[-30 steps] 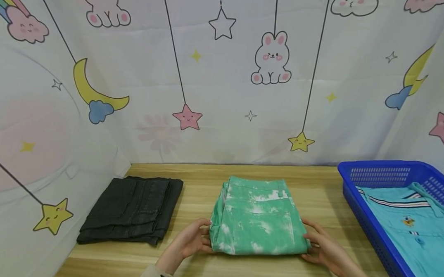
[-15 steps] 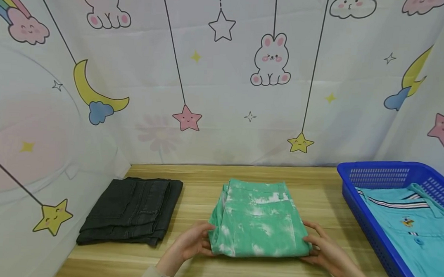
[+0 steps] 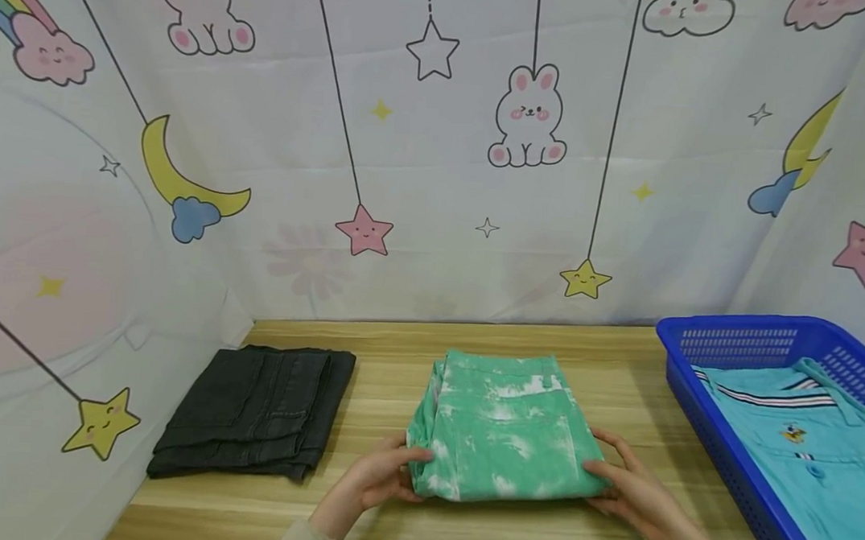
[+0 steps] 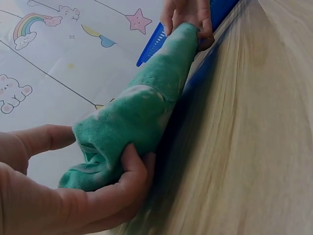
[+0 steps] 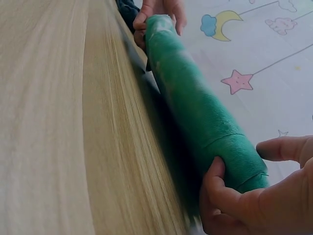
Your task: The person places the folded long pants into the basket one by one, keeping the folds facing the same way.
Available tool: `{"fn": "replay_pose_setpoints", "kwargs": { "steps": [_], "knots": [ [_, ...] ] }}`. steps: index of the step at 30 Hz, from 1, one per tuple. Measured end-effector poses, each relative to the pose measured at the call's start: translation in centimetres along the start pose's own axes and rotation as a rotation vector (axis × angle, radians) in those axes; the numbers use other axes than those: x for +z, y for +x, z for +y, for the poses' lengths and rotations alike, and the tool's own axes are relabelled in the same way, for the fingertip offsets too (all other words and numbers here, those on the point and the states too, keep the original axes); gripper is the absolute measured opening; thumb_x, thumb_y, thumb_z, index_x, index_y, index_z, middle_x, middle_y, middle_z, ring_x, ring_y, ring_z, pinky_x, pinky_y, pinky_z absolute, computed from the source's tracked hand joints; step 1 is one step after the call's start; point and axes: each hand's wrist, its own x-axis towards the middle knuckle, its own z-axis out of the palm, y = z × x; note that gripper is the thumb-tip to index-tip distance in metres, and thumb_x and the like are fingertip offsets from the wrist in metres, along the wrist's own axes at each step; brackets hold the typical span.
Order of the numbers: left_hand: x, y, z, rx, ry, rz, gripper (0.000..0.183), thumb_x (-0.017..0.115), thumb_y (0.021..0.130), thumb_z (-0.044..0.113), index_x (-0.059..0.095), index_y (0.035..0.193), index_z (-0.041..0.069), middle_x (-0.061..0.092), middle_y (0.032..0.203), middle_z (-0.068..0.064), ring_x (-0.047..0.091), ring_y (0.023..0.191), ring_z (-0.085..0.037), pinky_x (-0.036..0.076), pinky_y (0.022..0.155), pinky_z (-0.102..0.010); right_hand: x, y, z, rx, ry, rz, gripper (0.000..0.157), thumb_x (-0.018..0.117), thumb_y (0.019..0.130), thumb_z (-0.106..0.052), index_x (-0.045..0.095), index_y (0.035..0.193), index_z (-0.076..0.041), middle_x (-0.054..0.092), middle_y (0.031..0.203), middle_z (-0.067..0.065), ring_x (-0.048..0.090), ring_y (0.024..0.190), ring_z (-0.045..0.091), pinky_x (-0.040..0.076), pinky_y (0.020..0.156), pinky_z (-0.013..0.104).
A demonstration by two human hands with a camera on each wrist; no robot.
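Green-and-white mottled pants (image 3: 505, 426), folded into a thick square with the waistband at the far end, are in the middle of the head view. My left hand (image 3: 376, 475) grips their near left corner, thumb on top and fingers tucked beneath. At the opposite corner, my right hand (image 3: 636, 490) pinches the fold the same way. Seen from the left wrist, the near edge is a rounded green fold (image 4: 142, 107) with a dark gap between it and the table. The right wrist view shows the right hand's fingers (image 5: 215, 183) under that fold.
Folded black pants (image 3: 252, 411) lie to the left on the wooden table (image 3: 363, 533). On the right stands a blue plastic basket (image 3: 714, 467) with a turquoise garment (image 3: 781, 430) inside. A cartoon-print white cloth (image 3: 437, 157) hangs behind the table.
Both thumbs have come over onto the top of the green pants from their side edges. The pants have shifted very slightly towards me; the black pants and basket are unchanged.
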Motion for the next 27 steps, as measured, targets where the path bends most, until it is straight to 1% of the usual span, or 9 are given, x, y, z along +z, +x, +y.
{"fn": "replay_pose_setpoints", "kwargs": {
  "steps": [3,8,11,14,16,18,22,24,27],
  "knots": [
    [0.0,0.1,0.0,0.012,-0.01,0.004,0.066,0.056,0.086,0.014,0.018,0.138,-0.004,0.041,0.126,-0.026,0.052,0.106,-0.037,0.046,0.078,-0.054,-0.1,0.0,0.0,-0.015,-0.015,-0.005,0.071,0.051,0.09,-0.023,0.002,0.14,-0.011,0.029,0.124,0.029,0.058,0.094,0.021,0.048,0.08,0.037],
    [0.1,0.1,-0.1,0.022,-0.007,-0.004,0.069,0.057,0.084,0.01,0.017,0.137,-0.005,0.044,0.124,-0.026,0.054,0.104,-0.037,0.046,0.078,-0.057,-0.2,0.0,-0.2,-0.022,0.006,-0.011,0.07,0.053,0.089,-0.025,0.006,0.14,-0.014,0.035,0.118,0.021,0.058,0.096,0.019,0.048,0.081,0.035],
    [0.1,0.0,-0.1,0.013,-0.004,-0.012,0.068,0.058,0.083,0.008,0.018,0.137,-0.005,0.046,0.122,-0.025,0.055,0.102,-0.037,0.047,0.077,-0.057,-0.2,-0.1,-0.2,-0.014,0.016,-0.003,0.071,0.054,0.088,-0.026,0.007,0.141,-0.014,0.038,0.118,0.02,0.059,0.093,0.019,0.048,0.078,0.034],
    [0.2,-0.1,-0.1,-0.006,-0.034,-0.032,0.067,0.058,0.083,0.006,0.019,0.138,-0.003,0.048,0.121,-0.024,0.056,0.102,-0.037,0.048,0.076,-0.056,-0.3,-0.2,-0.2,-0.001,0.006,0.011,0.074,0.055,0.088,-0.026,0.006,0.141,-0.012,0.042,0.117,0.019,0.061,0.091,0.019,0.049,0.077,0.034],
    [0.1,-0.2,-0.1,-0.015,-0.058,-0.045,0.068,0.058,0.083,0.005,0.02,0.139,-0.001,0.049,0.121,-0.023,0.056,0.102,-0.038,0.049,0.077,-0.054,-0.4,-0.3,-0.1,0.008,-0.003,0.014,0.076,0.054,0.088,-0.026,0.003,0.142,-0.007,0.046,0.116,0.02,0.061,0.089,0.02,0.05,0.076,0.036],
    [0.1,-0.3,-0.2,-0.018,-0.077,-0.058,0.068,0.058,0.083,0.004,0.019,0.139,0.0,0.05,0.12,-0.023,0.057,0.103,-0.039,0.05,0.077,-0.052,-0.5,-0.3,-0.1,0.019,-0.015,0.009,0.078,0.053,0.089,-0.027,0.001,0.141,0.001,0.048,0.115,0.019,0.061,0.09,0.02,0.051,0.077,0.037],
    [0.0,-0.5,-0.1,-0.013,-0.074,-0.067,0.069,0.059,0.083,0.003,0.02,0.14,0.001,0.054,0.117,-0.022,0.058,0.101,-0.039,0.05,0.077,-0.051,-0.8,-0.2,-0.3,0.038,-0.028,-0.038,0.079,0.05,0.09,-0.03,0.005,0.134,0.018,0.052,0.114,0.017,0.06,0.093,0.019,0.051,0.08,0.039],
    [0.1,-0.6,-0.1,-0.011,-0.071,-0.069,0.068,0.059,0.083,0.003,0.021,0.139,0.001,0.055,0.115,-0.021,0.058,0.1,-0.038,0.05,0.077,-0.05,-1.0,-0.2,-0.4,0.042,-0.032,-0.065,0.078,0.049,0.09,-0.03,0.01,0.131,0.022,0.054,0.112,0.013,0.059,0.094,0.017,0.051,0.081,0.038],
    [0.1,-0.8,0.0,-0.008,-0.073,-0.073,0.068,0.059,0.083,0.002,0.021,0.139,0.001,0.055,0.114,-0.021,0.059,0.099,-0.038,0.05,0.077,-0.05,-1.1,-0.3,-0.5,0.045,-0.027,-0.094,0.079,0.05,0.09,-0.031,0.01,0.131,0.023,0.058,0.103,0.004,0.06,0.092,0.014,0.051,0.08,0.035]
  ]
}}
